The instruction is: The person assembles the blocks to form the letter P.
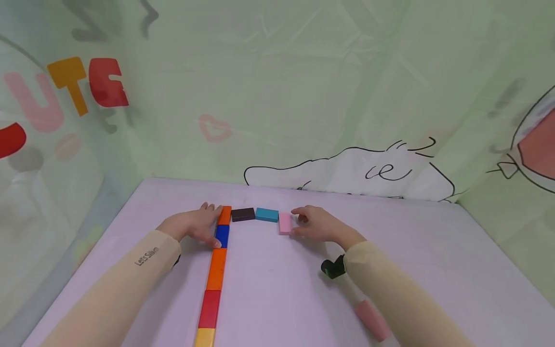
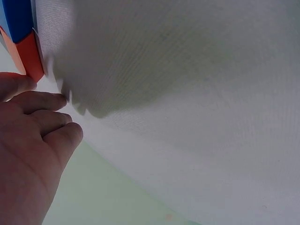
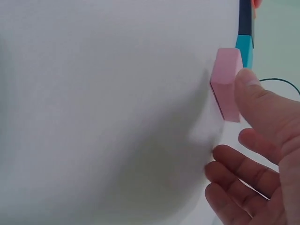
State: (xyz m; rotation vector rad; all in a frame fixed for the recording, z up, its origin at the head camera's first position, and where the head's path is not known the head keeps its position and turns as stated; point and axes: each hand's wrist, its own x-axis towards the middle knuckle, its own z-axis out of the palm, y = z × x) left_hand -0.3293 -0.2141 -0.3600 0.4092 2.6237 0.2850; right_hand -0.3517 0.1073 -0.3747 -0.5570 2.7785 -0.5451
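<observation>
My left hand [image 1: 199, 224] lies along the outer side of a row of coloured blocks. Its forefinger touches the far orange block [image 1: 224, 215], and its thumb tip is at the blue block [image 1: 222, 236]. From that far corner, a dark brown block [image 1: 243, 215] and a teal block [image 1: 266, 215] run to the right. A pink block [image 1: 284, 223] meets the teal one's right end, turned toward me. My right hand [image 1: 318, 224] is at the pink block's right side, thumb [image 3: 251, 89] against it, the other fingers loosely bent. Nothing is gripped in either hand.
Toward me the row continues with an orange block [image 1: 216, 269], a red block [image 1: 210, 308] and a yellow block [image 1: 205, 337]. By my right forearm lie a dark green piece [image 1: 332, 268] and a pink piece [image 1: 372, 320], each partly hidden by the sleeve. Printed fabric walls [image 1: 303, 96] enclose the table.
</observation>
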